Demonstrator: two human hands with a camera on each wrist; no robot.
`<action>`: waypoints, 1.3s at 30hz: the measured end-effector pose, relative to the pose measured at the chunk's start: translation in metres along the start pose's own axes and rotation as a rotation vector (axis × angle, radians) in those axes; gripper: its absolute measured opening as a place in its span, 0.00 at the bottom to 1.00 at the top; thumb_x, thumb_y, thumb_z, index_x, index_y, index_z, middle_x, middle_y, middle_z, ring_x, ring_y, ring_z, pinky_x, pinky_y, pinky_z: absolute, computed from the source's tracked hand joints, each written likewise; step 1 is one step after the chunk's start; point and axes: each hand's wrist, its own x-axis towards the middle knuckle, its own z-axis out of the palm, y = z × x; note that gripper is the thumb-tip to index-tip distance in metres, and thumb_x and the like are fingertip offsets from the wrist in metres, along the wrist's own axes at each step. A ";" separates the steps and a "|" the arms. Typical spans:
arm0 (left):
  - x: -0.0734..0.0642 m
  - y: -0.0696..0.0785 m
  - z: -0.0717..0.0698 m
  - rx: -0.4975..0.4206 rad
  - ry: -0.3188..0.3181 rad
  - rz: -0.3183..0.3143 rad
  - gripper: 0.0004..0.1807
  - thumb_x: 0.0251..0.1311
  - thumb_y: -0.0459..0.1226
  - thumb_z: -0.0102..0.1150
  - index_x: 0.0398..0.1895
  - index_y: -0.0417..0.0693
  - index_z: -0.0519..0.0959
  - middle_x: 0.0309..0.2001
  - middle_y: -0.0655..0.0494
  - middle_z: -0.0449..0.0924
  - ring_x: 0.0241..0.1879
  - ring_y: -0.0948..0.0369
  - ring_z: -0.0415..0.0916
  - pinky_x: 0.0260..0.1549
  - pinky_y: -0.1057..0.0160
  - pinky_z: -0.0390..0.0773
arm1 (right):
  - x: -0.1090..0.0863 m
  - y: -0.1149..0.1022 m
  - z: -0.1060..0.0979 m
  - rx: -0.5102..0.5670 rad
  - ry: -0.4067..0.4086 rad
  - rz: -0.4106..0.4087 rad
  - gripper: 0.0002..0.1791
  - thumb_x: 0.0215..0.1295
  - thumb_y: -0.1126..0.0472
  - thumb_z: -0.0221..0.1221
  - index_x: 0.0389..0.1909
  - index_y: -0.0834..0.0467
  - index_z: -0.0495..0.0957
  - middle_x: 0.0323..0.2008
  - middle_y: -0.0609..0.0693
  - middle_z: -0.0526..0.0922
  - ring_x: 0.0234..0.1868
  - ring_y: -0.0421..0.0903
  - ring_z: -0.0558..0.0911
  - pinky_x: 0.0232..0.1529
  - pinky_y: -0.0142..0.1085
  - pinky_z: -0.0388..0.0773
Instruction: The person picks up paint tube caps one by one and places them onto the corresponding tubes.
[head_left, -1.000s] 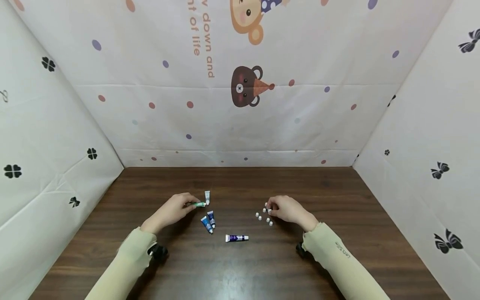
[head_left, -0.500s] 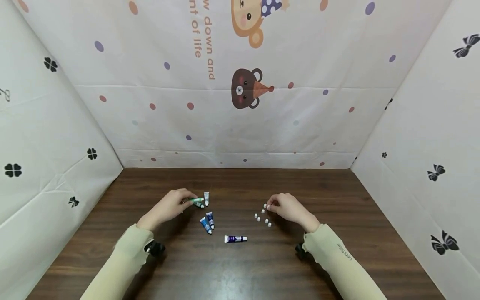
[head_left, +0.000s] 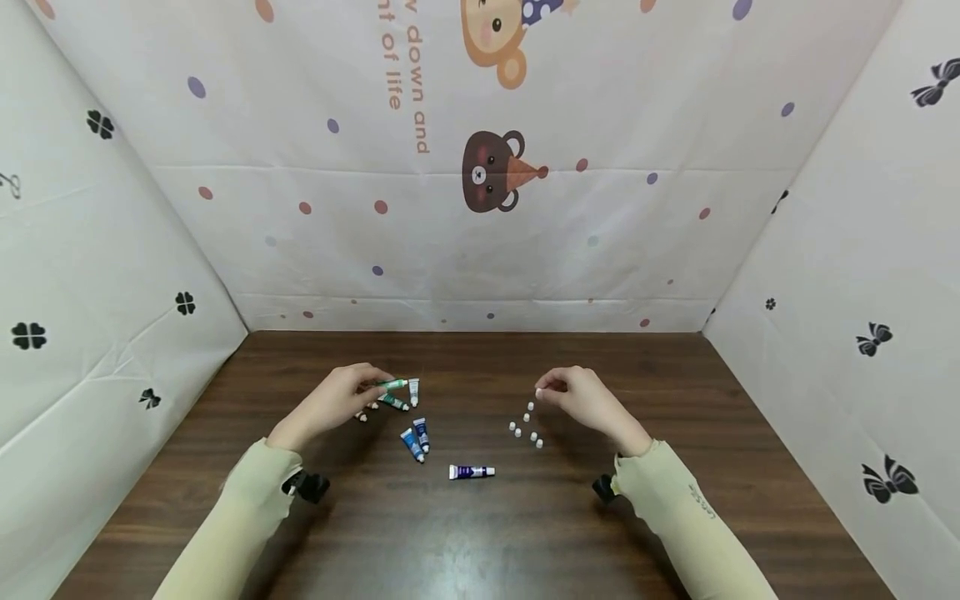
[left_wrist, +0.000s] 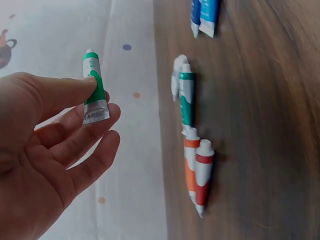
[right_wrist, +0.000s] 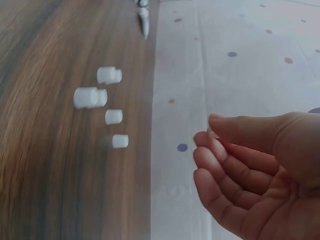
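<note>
My left hand (head_left: 337,404) pinches a small bright green paint tube (left_wrist: 92,65) between thumb and fingers, its white nozzle end pointing up in the left wrist view. My right hand (head_left: 588,407) pinches a small white cap (head_left: 539,393); the fingers hide most of it in the right wrist view. Below the left hand lie a dark green tube (left_wrist: 186,102), an orange tube (left_wrist: 190,162) and a red tube (left_wrist: 203,175). A whitish tube (head_left: 414,392) is beside the held one. Several loose white caps (right_wrist: 114,117) lie near the right hand.
Two blue tubes (head_left: 416,442) lie side by side left of the middle of the brown table (head_left: 480,542). A purple tube (head_left: 471,472) lies nearer the front. A patterned white backdrop (head_left: 337,250) stands behind the table, with white sheets at both sides.
The left hand has risen with the bright green tube, uncovering the dark green one and other tube ends. The right hand has lifted away from the loose caps with one cap pinched.
</note>
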 end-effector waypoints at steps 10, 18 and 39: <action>0.002 0.031 -0.006 -0.045 0.047 0.070 0.10 0.71 0.38 0.60 0.53 0.53 0.83 0.41 0.60 0.83 0.27 0.62 0.78 0.25 0.62 0.79 | -0.003 -0.019 -0.004 0.189 0.059 -0.004 0.09 0.69 0.53 0.65 0.46 0.51 0.87 0.41 0.43 0.87 0.40 0.43 0.82 0.43 0.40 0.77; 0.002 0.071 -0.003 -0.135 0.035 0.107 0.09 0.71 0.38 0.61 0.51 0.56 0.83 0.38 0.61 0.84 0.34 0.62 0.81 0.29 0.61 0.80 | -0.007 -0.031 -0.003 0.336 0.052 0.021 0.11 0.65 0.51 0.68 0.45 0.51 0.87 0.39 0.44 0.87 0.39 0.45 0.82 0.42 0.39 0.76; 0.003 0.111 0.025 -0.215 0.016 0.164 0.08 0.71 0.45 0.61 0.49 0.63 0.84 0.41 0.67 0.83 0.32 0.62 0.76 0.31 0.62 0.77 | -0.017 -0.060 0.005 0.481 -0.019 -0.047 0.10 0.65 0.51 0.68 0.43 0.49 0.87 0.39 0.47 0.86 0.40 0.60 0.80 0.37 0.43 0.78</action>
